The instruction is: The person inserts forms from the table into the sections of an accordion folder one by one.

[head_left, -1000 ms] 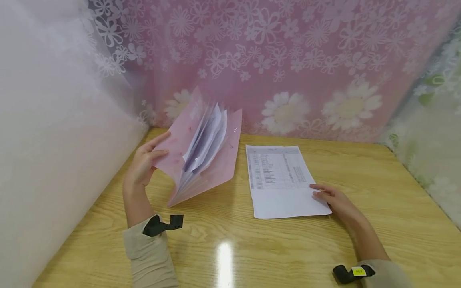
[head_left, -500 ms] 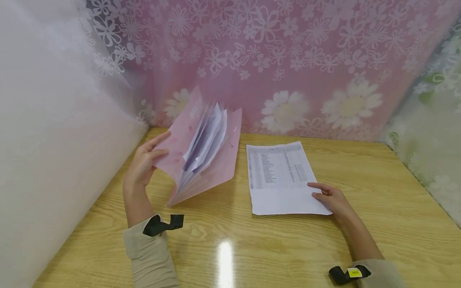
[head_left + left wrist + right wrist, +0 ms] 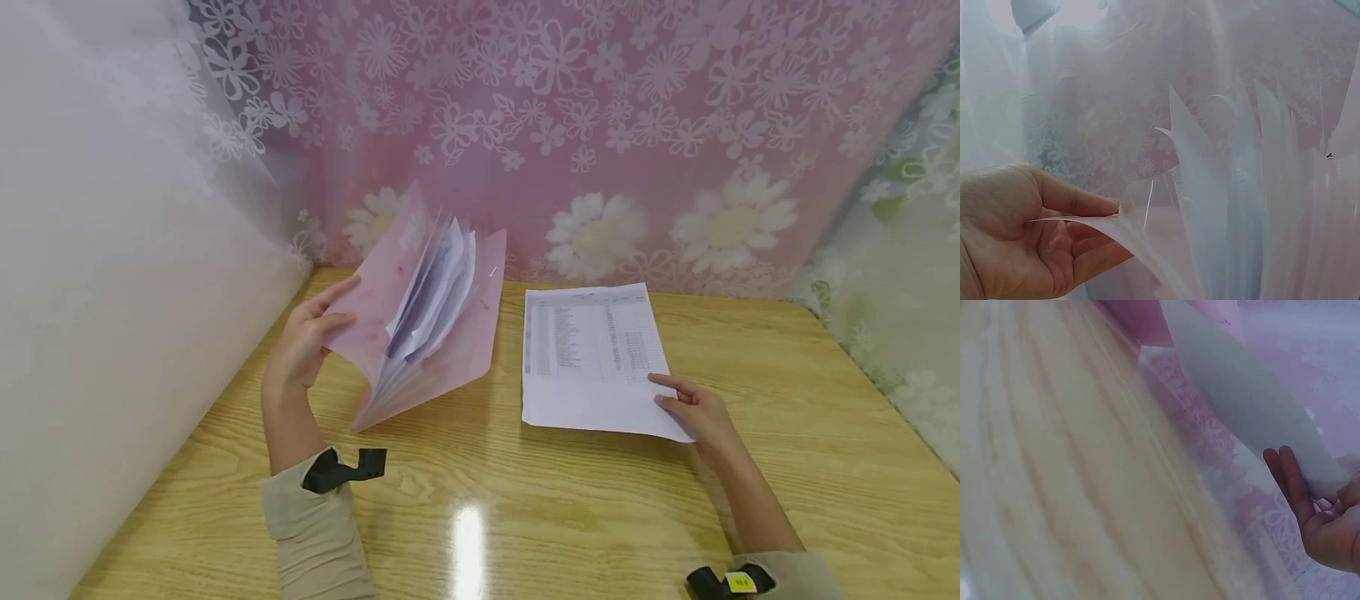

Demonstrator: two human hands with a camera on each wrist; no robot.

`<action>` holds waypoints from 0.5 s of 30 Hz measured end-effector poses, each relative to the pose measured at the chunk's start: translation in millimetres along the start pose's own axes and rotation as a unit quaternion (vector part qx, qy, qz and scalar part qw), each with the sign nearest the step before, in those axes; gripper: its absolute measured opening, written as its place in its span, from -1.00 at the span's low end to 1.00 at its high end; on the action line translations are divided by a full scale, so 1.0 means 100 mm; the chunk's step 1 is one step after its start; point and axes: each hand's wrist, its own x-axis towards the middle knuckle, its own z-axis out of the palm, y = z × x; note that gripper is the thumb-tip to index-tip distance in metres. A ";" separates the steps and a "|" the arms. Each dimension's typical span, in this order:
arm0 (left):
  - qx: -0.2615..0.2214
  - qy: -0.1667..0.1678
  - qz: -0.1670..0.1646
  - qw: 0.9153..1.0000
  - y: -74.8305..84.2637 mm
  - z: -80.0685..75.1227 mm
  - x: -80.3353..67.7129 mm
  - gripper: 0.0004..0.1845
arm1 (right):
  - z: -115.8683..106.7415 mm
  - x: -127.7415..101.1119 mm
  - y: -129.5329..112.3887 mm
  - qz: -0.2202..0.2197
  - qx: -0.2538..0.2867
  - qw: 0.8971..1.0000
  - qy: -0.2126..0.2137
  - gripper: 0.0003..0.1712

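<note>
Head view was bright, evenly lit; overhead glare spot on the table [image 3: 467,533]. Edges bowed by wide-angle lens. Both wrist views were hazy, soft-focused, right motion-blurred.

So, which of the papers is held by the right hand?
The loose printed sheet with the table of text, lifted at its near corner by the right hand. The other papers stand inside the pink folder, which the left hand holds open.

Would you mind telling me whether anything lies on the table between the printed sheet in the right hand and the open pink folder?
Nothing visible does: only bare table separates the printed sheet, pinched by the right hand, from the pink folder that the left hand holds open.
</note>
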 end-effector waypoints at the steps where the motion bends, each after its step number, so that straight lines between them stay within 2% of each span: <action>1: 0.001 -0.001 -0.001 1.000 0.00 0.00 0.00 -0.46 | 0.00 -0.01 -0.02 -0.002 0.009 1.000 0.001 -0.58; 4: 0.003 -0.002 -0.002 1.000 -0.01 0.01 0.01 -0.46 | 0.01 -0.03 -0.08 -0.004 0.036 0.999 0.004 -0.58; 15: 0.009 -0.002 -0.008 1.000 -0.01 0.02 0.02 -0.46 | 0.07 -0.20 -0.41 -0.021 0.070 0.997 0.022 -0.62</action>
